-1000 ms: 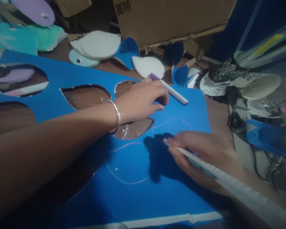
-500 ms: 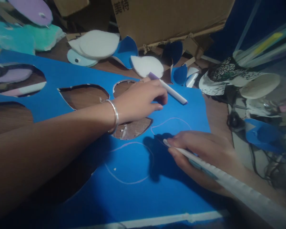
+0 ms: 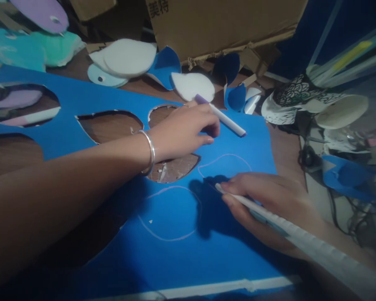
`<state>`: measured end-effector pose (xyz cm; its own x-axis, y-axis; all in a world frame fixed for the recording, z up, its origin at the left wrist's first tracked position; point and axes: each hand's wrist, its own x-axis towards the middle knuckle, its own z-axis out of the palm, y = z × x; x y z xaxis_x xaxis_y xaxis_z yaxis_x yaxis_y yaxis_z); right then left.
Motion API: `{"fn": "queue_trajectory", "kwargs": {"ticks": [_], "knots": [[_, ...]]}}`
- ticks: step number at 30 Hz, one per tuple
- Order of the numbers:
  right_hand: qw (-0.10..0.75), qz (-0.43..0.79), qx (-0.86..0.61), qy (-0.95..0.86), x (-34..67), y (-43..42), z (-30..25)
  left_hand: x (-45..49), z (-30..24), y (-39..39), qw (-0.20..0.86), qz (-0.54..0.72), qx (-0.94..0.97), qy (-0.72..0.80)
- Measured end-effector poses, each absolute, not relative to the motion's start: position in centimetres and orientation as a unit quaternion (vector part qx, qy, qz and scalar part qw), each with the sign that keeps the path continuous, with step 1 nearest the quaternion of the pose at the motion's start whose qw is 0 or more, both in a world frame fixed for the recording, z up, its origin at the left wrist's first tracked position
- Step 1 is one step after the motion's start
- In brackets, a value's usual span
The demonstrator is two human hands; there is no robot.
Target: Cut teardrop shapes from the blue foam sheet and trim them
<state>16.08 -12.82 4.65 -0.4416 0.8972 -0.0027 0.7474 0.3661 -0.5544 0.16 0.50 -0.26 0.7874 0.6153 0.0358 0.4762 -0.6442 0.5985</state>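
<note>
Blue sheet (image 3: 175,267): flat on the brown tabletop (image 3: 286,146), beneath both hands; thin, pale at the cut edges, pierced by rounded and leaf-shaped openings.
Handling of sheet: probably light and fairly stiff, not slippery; the narrow bridges between openings look easy to bend or tear. Best grip judged to be the broad, uncut area at the right.
Pale outlines: two drawn on the sheet; a rounded outline (image 3: 172,240) toward the near side, and a smaller outline (image 3: 228,154) partly covered by the right hand.
Slim white tool (image 3: 301,240): pen-like, ridged along one side, likely light and rigid; held close to its narrow tip. Tip beside the smaller outline; contact with the sheet cannot be told.
Right hand (image 3: 269,192): thumb and fingers closed around the white tool, low over the right part of the sheet.
Left hand (image 3: 183,129): palm down across the sheet, fingers bent, grasping nothing visible; apart from the right hand; silver bangle (image 3: 152,154) at the wrist.
White-and-purple marker (image 3: 227,120): just beyond the left fingers; contact unclear.
Behind the sheet: white leaf-shaped pieces (image 3: 131,56), curled blue piece (image 3: 166,69), cardboard box (image 3: 225,25).
Right side: black-and-white patterned cup (image 3: 296,94), lying tilted.
</note>
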Motion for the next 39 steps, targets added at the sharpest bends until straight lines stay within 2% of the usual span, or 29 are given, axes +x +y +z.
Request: {"fn": "queue_trajectory", "kwargs": {"ticks": [17,39], "knots": [[0.137,0.287,-0.496,-0.808,15.92,-12.60,5.30,0.15,-0.13,0.47,0.297,0.121,0.898,0.301],[0.130,0.270,-0.459,-0.837,16.74,-12.65,5.35,0.13,-0.34,0.50,0.285,0.128,0.900,0.302]]}}
